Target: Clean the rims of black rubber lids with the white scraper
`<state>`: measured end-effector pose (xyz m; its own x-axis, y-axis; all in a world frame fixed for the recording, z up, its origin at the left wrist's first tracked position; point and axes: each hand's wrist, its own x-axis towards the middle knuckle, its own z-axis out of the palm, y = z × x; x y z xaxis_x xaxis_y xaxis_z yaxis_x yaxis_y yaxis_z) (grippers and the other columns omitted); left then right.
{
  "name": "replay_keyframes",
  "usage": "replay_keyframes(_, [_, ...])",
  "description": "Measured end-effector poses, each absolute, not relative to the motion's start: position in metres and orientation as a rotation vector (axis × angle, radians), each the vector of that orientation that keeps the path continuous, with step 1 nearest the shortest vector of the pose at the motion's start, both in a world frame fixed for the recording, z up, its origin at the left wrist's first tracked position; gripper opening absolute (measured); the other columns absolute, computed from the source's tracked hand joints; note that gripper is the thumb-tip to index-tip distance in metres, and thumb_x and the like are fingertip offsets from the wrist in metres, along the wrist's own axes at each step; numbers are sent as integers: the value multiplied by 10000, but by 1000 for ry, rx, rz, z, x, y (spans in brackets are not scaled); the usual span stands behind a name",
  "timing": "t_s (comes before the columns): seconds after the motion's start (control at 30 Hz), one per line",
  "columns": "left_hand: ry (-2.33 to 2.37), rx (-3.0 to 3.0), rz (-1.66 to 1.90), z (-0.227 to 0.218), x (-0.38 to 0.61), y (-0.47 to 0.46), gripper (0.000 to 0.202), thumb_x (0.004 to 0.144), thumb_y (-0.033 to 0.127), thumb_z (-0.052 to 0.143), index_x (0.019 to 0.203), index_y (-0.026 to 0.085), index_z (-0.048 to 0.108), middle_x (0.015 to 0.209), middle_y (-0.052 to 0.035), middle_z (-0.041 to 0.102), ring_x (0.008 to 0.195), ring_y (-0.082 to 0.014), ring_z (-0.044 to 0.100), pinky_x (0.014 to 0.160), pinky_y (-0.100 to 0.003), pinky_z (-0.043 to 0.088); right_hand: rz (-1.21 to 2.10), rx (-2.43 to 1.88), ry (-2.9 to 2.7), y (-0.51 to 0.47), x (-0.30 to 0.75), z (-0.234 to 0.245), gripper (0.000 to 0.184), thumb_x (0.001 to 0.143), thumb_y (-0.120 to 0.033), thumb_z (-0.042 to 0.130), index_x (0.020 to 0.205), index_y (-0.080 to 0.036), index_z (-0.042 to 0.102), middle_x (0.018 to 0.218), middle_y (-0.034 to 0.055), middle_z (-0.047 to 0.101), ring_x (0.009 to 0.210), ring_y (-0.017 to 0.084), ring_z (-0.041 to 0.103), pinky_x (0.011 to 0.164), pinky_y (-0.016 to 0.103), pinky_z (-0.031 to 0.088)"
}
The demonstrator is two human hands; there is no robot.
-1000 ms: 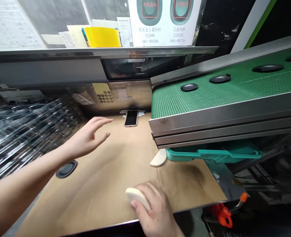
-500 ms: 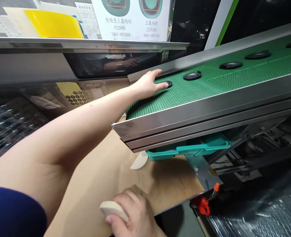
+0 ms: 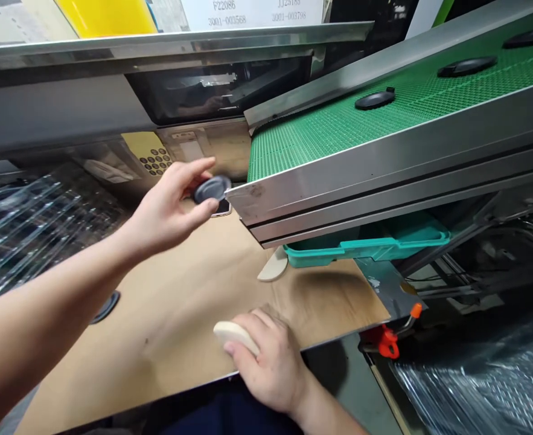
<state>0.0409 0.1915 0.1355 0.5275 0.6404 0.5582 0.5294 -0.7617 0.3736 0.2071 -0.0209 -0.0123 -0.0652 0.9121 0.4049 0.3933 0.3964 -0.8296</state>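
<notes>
My left hand (image 3: pixel 175 202) is closed on a round black plastic lid (image 3: pixel 212 189), holding it by the rim just off the low end of the green conveyor belt (image 3: pixel 302 139). Near the table's front edge, my right hand (image 3: pixel 270 353) grips a cream-coloured flat pad (image 3: pixel 235 336) between thumb and fingers. A second cream pad (image 3: pixel 274 266) lies on the brown table cover (image 3: pixel 175 302), partly under a teal tray. Another dark disc (image 3: pixel 107 307) rests on the table, half hidden behind my left forearm.
More black lids (image 3: pixel 375 99) lie spaced along the belt. Its metal side rail (image 3: pixel 384 157) overhangs the teal tray (image 3: pixel 320 256). An orange-red clamp (image 3: pixel 387 341) sits by the table's right corner. Clear plastic trays (image 3: pixel 26 229) stand at left, and a metal shelf edge (image 3: pixel 175 48) runs above.
My left hand has taken the nearest black lid off the belt and drawn it back left and down over the table. My right hand still holds the cream pad. The view has shifted.
</notes>
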Motion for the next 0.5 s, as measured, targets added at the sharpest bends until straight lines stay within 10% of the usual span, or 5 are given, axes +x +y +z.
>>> replay_keyframes(0.27, [1050,2390,362,60,-40,65,694,914,341,678,1549,354,401,1402,-96,561,1239,-253,624,1052,-392,545,676,-1190,-1627,-22,206,-14,163,985,-276,579,1111,-236,675,939,38,680,854,211,655,749,325,534])
replay_keyframes(0.5, [742,1590,687,14,-37,23,761,851,262,764,1531,350,434,1420,-127,601,1344,-279,591,1116,-447,506,771,-1132,-1567,-38,195,-1,126,995,-245,623,1107,-242,682,922,8,670,796,167,639,733,286,540])
